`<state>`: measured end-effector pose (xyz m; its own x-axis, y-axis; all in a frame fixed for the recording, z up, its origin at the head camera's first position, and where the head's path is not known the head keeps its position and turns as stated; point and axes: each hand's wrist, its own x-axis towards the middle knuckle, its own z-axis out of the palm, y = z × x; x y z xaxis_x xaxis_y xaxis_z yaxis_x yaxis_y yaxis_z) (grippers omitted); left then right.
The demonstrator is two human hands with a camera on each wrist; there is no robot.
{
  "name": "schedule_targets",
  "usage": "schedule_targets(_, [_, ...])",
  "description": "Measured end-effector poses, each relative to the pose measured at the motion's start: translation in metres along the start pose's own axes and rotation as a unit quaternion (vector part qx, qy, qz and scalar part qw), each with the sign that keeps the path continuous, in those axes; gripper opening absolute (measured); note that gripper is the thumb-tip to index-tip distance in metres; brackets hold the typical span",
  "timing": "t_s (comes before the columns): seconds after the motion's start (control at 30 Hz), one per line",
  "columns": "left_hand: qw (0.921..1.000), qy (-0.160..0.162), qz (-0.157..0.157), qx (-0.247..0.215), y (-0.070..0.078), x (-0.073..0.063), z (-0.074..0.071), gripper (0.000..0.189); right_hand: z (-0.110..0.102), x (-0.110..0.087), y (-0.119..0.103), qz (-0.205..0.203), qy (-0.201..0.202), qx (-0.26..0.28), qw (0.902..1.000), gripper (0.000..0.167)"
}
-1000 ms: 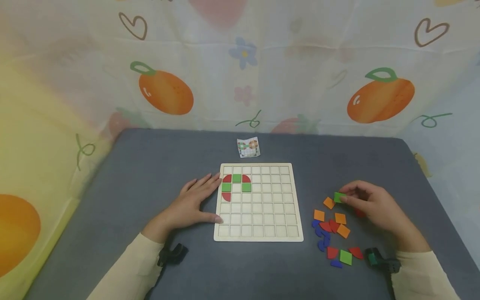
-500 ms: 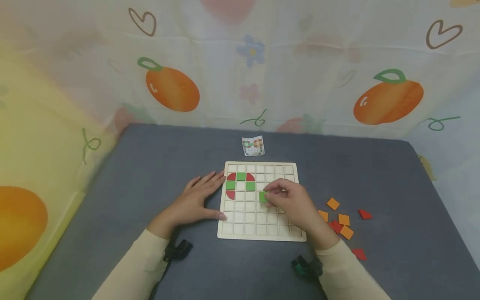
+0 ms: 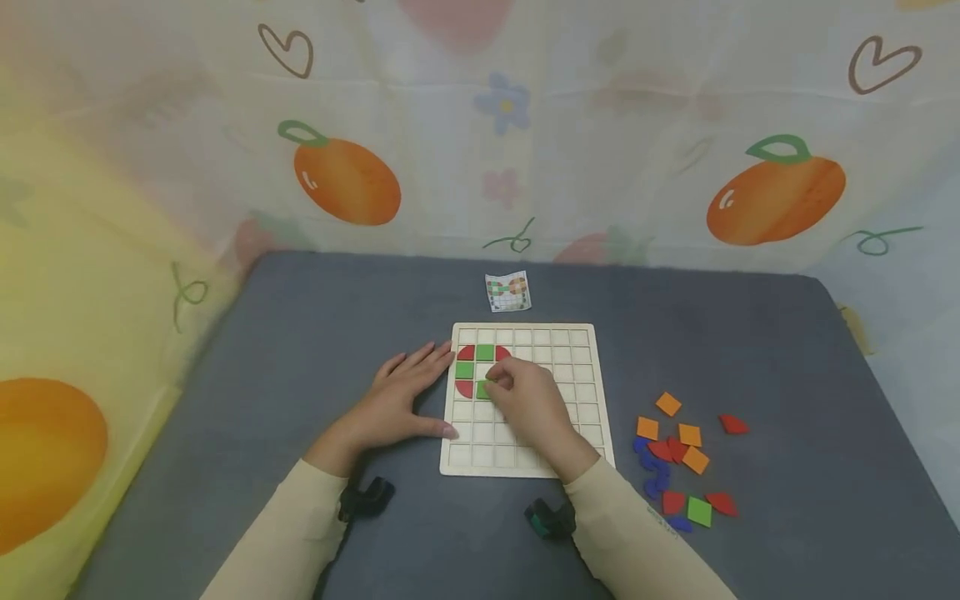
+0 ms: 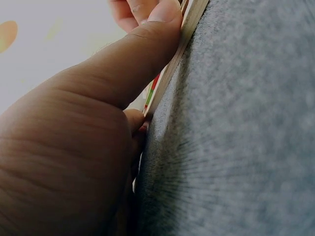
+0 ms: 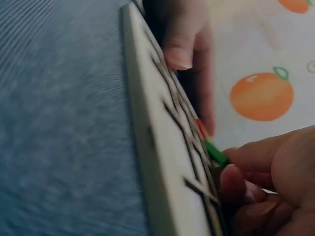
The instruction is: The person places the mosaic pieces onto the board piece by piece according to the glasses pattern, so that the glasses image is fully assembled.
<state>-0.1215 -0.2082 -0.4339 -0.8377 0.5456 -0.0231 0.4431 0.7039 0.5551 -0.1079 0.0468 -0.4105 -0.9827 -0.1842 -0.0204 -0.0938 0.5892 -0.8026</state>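
A square wooden grid board lies in the middle of the table. My left hand rests at its left edge, fingers straight, with the thumb on the rim. My right hand is over the board and pinches a green square tile between thumb and forefinger. In the head view that tile sits tilted at the cell right of the lower red quarter-round tile. Another red tile and green tiles lie in the upper left cells. My right hand partly covers the cells beside them.
Right of the board lie loose tiles: several orange squares, red quarter-rounds, blue pieces and one green square. A small printed pattern card lies behind the board. A patterned cloth hangs behind the table.
My right hand has carried the green tile from the loose pile leftward over the board, down to the cell beside the lower red tile. My left hand has stayed at the board's edge.
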Motion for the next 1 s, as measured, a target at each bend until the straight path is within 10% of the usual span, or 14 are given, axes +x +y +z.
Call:
schedule_targets(0.67, [1.0000,-0.001,0.001,0.003,0.004,0.000,-0.006,0.116,0.003,-0.007,0.005,-0.058,0.046,-0.003,0.9972,0.016])
schedule_targets(1.0, [1.0000,-0.002,-0.007,-0.002,-0.001,-0.003,0.000,0.118,-0.023,-0.012,0.009,-0.035,-0.017,0.144,0.9888,0.030])
